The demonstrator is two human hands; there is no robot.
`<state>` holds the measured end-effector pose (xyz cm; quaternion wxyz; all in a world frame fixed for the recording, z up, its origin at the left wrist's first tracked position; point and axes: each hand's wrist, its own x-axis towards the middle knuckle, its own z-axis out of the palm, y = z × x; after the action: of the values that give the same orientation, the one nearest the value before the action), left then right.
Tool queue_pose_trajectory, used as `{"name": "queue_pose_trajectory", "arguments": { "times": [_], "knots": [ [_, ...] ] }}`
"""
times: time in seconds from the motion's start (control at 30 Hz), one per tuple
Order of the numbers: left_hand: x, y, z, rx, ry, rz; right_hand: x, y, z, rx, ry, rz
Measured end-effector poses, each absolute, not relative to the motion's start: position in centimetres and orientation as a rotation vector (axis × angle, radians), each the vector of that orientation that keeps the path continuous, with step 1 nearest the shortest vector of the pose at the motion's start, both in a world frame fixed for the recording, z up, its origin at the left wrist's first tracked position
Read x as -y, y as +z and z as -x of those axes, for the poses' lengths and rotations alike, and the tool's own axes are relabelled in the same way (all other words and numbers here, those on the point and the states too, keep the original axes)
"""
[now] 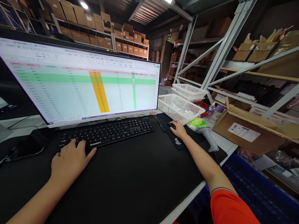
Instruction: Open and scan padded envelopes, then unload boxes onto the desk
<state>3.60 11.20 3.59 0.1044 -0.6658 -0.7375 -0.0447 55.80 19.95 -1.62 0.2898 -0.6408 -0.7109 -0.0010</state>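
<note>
Keyboard (112, 132): black, low and long, raised square keys, pale legends, "Bosston" lettered on its near edge; lies in front of your monitor, left of the mouse.
Left hand (68, 161): yours, bare, laid at the keyboard's near left part; fingers fairly wide, thumb out to the side, nothing held; key contact, can't tell.
Mouse (172, 125): dark, rounded, mostly hidden under your right hand (179, 130); fingers narrow, curved over it, holding it.
Mouse pad (170, 135): black, flat, "logi" in white, under the mouse.
Monitor (70, 99): wide flat panel, pale lower bezel; spreadsheet with green, orange and pink bands, text too blurred to read.
Pen (160, 124): slim, dark, between keyboard and mouse pad.
Scanner (210, 140): smooth grey plastic, curved handle, right of your mouse pad.
Packet (197, 123): green and white, glossy, beside the front basket.
Baskets: white perforated plastic; front one (193, 111) holds pale items, another (190, 91) behind it.
Carton (266, 138): brown cardboard, white label, flap up, right of your desk.
Desk mat (130, 174): matte black, smooth, over a white desk (182, 203).
Sleeve (231, 207): orange-red fabric, your right arm.
Room: grey metal rack (216, 49) at right, box-lined shelves (107, 32) behind the monitor, corrugated ceiling (149, 12), lamps overhead.
</note>
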Motion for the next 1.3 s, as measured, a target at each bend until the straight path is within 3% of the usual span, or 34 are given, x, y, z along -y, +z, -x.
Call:
{"name": "queue_pose_trajectory", "arguments": {
  "times": [0.97, 1.3],
  "knots": [
    [-11.5, 3.2, -3.5, 2.161, -0.056, 1.983, -19.0, -1.2, -56.0, 1.869, -0.073, 1.732],
    [-10.9, 3.4, -4.4, 2.174, -0.094, 1.924, -20.2, -2.9, -57.6, 1.95, -0.126, 1.493]
  ]
}}
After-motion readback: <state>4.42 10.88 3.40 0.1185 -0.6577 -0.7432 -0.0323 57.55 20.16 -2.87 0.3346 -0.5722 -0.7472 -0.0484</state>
